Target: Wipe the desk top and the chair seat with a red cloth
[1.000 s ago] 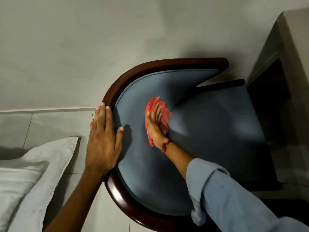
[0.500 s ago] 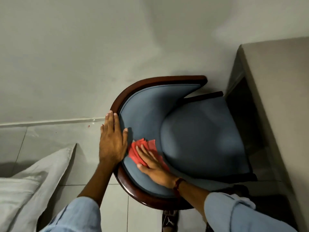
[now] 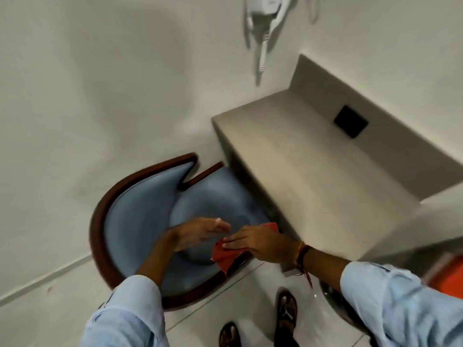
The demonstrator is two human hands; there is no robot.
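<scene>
Now | red cloth [image 3: 226, 255] under right hand [image 3: 253, 241] | left hand [image 3: 198, 232] beside

Soft, even indoor light; motion blur throughout, wide-angle bending toward the edges.

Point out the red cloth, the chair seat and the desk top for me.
red cloth [image 3: 223, 255]: head view, on its bare lower part below the right hand.
chair seat [image 3: 215, 196]: head view, on the blue cushion's middle.
desk top [image 3: 295, 156]: head view, on its bare beige surface.

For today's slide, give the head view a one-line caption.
Right hand holds a red cloth over the blue chair seat; left hand open above it, beside the beige desk.
</scene>
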